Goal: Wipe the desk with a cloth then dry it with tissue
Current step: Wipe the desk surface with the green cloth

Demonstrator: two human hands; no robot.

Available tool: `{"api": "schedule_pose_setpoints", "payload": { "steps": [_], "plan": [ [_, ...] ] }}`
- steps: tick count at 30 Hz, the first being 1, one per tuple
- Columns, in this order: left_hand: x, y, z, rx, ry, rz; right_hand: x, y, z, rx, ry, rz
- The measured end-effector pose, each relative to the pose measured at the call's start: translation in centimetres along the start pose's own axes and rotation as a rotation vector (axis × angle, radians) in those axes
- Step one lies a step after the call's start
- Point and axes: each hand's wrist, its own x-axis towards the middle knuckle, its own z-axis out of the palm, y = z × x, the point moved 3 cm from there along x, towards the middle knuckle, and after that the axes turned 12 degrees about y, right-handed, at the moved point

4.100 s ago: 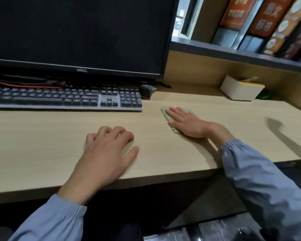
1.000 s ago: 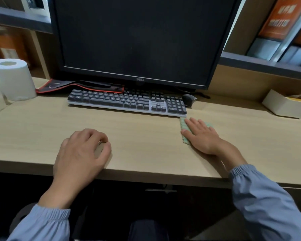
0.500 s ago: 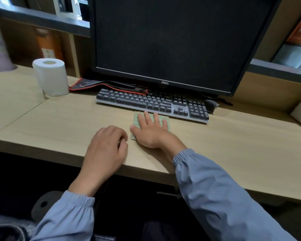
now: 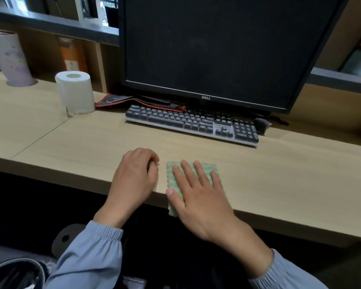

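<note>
A light green cloth [image 4: 172, 173] lies flat at the front edge of the pale wooden desk [image 4: 279, 174], its near end hanging slightly over the edge. My right hand [image 4: 198, 190] presses on it with straight, spread fingers and covers most of it. Just left of the cloth, my left hand [image 4: 137, 176] rests on the desk with its fingers curled under and nothing in it. A white tissue roll [image 4: 75, 92] stands upright at the back left of the desk.
A grey keyboard [image 4: 192, 124] and a dark mouse [image 4: 261, 125] sit under a black monitor [image 4: 217, 49]. A red-edged black pad [image 4: 133, 101] lies behind the keyboard. A tall pale cup [image 4: 10, 57] stands far left. A seam [image 4: 40, 136] divides the desk.
My right hand has dragged the cloth from beside the keyboard back to the desk's front edge. The left hand has stayed resting on the desk.
</note>
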Motion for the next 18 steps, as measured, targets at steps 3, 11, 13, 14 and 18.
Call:
{"api": "schedule_pose_setpoints", "payload": {
  "steps": [3,11,13,14,18],
  "plan": [
    [0.1,-0.2,-0.2,-0.047,-0.013,-0.029,1.2,-0.2,0.0,0.013,-0.002,0.014],
    [1.2,-0.9,-1.8,-0.251,0.058,-0.357,10.3,-0.9,0.4,0.060,-0.074,0.075],
    [1.5,-0.8,-2.1,-0.308,0.053,-0.432,10.7,-1.4,0.3,0.083,-0.071,0.068],
    [1.6,-0.6,-2.2,-0.317,0.042,-0.443,10.4,-1.4,0.1,0.123,-0.050,0.052],
    [2.6,1.6,-1.6,-0.163,-0.118,-0.259,7.0,1.4,-2.5,0.362,0.255,0.031]
  ]
}}
